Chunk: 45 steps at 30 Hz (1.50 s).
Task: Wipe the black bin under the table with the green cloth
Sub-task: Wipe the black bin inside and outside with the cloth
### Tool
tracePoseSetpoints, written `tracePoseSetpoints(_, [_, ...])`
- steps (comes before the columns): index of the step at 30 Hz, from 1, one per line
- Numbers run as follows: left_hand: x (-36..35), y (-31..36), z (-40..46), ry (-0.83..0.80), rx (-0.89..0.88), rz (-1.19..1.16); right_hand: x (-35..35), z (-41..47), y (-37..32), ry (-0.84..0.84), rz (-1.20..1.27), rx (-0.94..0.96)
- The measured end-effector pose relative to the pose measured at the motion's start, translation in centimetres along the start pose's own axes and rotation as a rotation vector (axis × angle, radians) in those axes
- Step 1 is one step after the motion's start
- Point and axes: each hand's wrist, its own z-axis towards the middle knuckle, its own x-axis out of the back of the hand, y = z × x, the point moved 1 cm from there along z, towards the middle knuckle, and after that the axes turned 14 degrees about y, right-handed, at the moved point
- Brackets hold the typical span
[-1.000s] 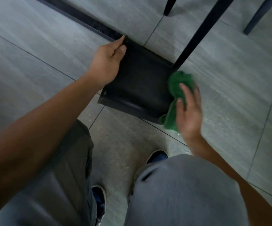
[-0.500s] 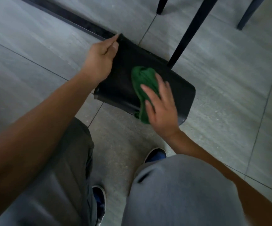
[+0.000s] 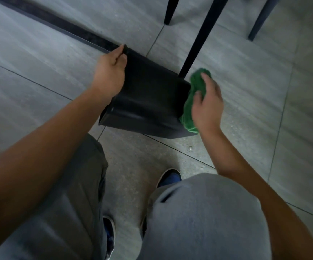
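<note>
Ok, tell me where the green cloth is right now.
In the head view, the green cloth is right of centre, pressed by the right hand against the black bin's right side, near a black table leg.

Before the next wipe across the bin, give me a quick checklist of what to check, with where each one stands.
1. Left hand steadying the black bin at its far left edge: ok.
2. Green cloth under the right hand: ok.
3. Cloth touching the bin: ok, against its right side.
4. Bin steady on the tiled floor: cannot tell, it looks tilted toward the person.
5. Room to sweep past the black table leg: not ok, the leg stands right at the bin's far right corner, beside the cloth.
6. Bin face already clean: cannot tell, too dark.
</note>
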Motion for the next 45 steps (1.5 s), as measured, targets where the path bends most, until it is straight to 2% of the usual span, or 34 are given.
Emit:
tracePoseSetpoints(2, [-0.2, 0.1, 0.1, 0.019, 0.010, -0.033, 0.3, -1.8, -3.4, -0.032, 0.093, 0.272])
tracePoseSetpoints(4, [-0.4, 0.3, 0.0, 0.009, 0.000, -0.070, 0.1, -4.5, -5.4, -0.117, 0.128, 0.465])
tracePoseSetpoints(8, [-0.4, 0.2, -0.2, -0.061, -0.025, -0.090, 0.1, -5.7, -2.7, -0.182, -0.028, 0.586])
tracePoseSetpoints(10, [-0.2, 0.2, -0.2, -0.073, -0.045, -0.058, 0.8, -5.3, 0.2, -0.189, -0.158, 0.543])
tracePoseSetpoints(13, [0.2, 0.2, -0.2, -0.052, -0.059, -0.055, 2.8, -4.3, 4.9, -0.206, -0.337, 0.354])
tracePoseSetpoints(16, [0.2, 0.4, -0.4, -0.067, -0.026, -0.117, 4.7, -2.8, 6.4, -0.195, -0.383, 0.085])
tracePoseSetpoints(18, [0.2, 0.8, -0.5, -0.119, -0.009, -0.182, 5.0, -1.8, 4.8, -0.137, -0.346, 0.020])
tracePoseSetpoints(22, [-0.3, 2.0, -1.6, -0.221, -0.013, -0.335, 4.7, 0.7, -1.9, -0.033, -0.202, 0.100])
tracePoseSetpoints(28, [-1.3, 1.7, -1.4, -0.296, 0.063, -0.420, 2.6, 3.6, -9.2, -0.112, -0.187, 0.164])
tracePoseSetpoints(31, [-1.6, 1.6, -2.5, -0.433, 0.026, -0.467, 1.4, 2.9, -10.0, -0.173, -0.267, 0.209])
tracePoseSetpoints(36, [-1.5, 0.9, -2.4, -0.590, 0.259, -0.688, 0.9, 2.7, -9.0, -0.215, -0.280, 0.153])
tracePoseSetpoints(38, [-1.7, 0.8, -2.5, -0.658, 0.261, -0.693, 1.1, 2.8, -9.3, -0.221, -0.282, 0.111])
tracePoseSetpoints(45, [-3.2, 1.7, -3.2, -0.738, 0.248, -0.667, 1.8, 3.1, -9.7, -0.274, -0.364, 0.095])
